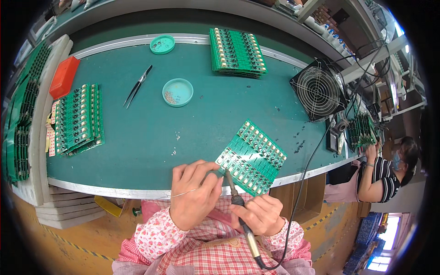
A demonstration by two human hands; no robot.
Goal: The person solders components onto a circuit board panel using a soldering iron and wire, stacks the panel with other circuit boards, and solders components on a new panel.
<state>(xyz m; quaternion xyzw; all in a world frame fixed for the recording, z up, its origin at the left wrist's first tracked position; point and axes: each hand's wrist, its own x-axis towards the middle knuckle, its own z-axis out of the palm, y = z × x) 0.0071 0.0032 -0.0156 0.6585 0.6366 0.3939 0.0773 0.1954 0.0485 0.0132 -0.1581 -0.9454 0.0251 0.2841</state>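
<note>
A green circuit board (252, 158) with rows of small white and black parts lies turned at an angle by the table's front edge. My right hand (260, 215) is closed round a soldering iron (249, 238), its tip down at the board's left corner. Close beside that corner is my left hand (195, 190), fingers bent and pinched together. A thin silvery solder wire (184, 193) runs across the back of this hand; its end among the fingertips is hidden.
Stacks of boards stand at the back (238, 52) and left (79, 120). Tweezers (138, 87), two round dishes (178, 93) (162, 44) and a red box (64, 77) lie around. A fan (317, 89) stands right; the iron's cord (302, 183) crosses the edge. A co-worker (382, 176) sits far right.
</note>
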